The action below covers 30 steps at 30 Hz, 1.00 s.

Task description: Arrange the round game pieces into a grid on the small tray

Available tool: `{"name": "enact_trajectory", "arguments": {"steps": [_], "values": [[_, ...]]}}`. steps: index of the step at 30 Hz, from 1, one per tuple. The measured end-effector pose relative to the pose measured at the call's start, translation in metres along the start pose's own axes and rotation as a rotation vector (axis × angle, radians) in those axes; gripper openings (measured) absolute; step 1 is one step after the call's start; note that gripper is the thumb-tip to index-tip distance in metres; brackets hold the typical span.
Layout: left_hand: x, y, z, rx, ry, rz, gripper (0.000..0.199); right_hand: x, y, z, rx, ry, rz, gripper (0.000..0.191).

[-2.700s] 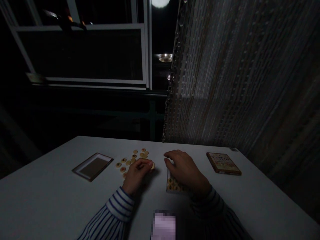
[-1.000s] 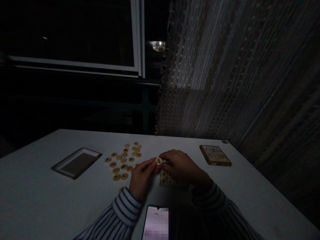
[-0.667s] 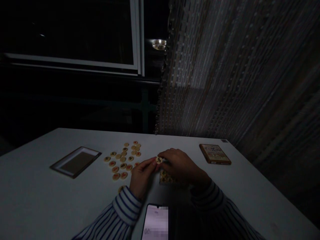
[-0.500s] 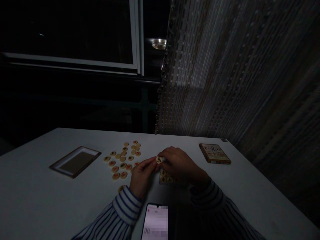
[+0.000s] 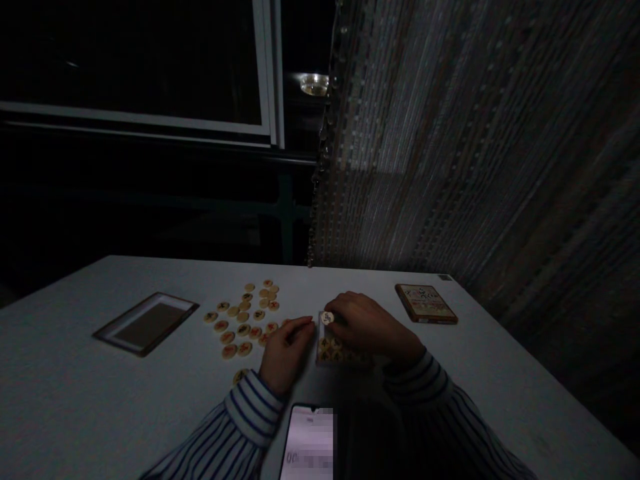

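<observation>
Between the thumb and fingers of my right hand (image 5: pixel 367 325) is a round wooden piece (image 5: pixel 327 318) with a dark character. It is over the far left part of a small box (image 5: pixel 320 363), where several pieces (image 5: pixel 336 356) lie in rows; my right hand hides much of the box. Just left of the box is my left hand (image 5: pixel 286 350), its thumb and index finger bent toward each other with a gap between them and nothing in it. More loose round pieces (image 5: pixel 243 330), with red or dark characters or plain faces, are scattered left of my left hand.
An open shallow tray (image 5: pixel 143 350) lies at the left of the white table (image 5: pixel 60 400). A flat decorated box (image 5: pixel 427 305) is at the right. A phone (image 5: pixel 309 443) lies near the front edge. Beyond the table hangs a bead curtain (image 5: pixel 390 167).
My left hand has let go of the piece, which both hands touched before. My right hand has carried it slightly right, over the box.
</observation>
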<state>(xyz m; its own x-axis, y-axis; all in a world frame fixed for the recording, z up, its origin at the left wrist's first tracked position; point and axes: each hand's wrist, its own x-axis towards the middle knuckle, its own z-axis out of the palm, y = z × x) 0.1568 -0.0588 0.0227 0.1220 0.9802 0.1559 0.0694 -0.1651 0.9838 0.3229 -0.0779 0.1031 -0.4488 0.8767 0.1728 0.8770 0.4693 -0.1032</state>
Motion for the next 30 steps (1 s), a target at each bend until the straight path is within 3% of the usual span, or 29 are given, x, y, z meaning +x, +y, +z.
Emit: {"name": "enact_trajectory", "arguments": {"steps": [10,30], "values": [[-0.002,-0.023,0.003,0.321,-0.108,0.035,0.033,-0.009,0.029,0.016,-0.131,-0.305,0.178,0.024],[-0.003,-0.029,0.004,0.352,-0.151,0.036,0.032,-0.006,0.026,0.029,-0.175,-0.373,0.171,0.024]]}}
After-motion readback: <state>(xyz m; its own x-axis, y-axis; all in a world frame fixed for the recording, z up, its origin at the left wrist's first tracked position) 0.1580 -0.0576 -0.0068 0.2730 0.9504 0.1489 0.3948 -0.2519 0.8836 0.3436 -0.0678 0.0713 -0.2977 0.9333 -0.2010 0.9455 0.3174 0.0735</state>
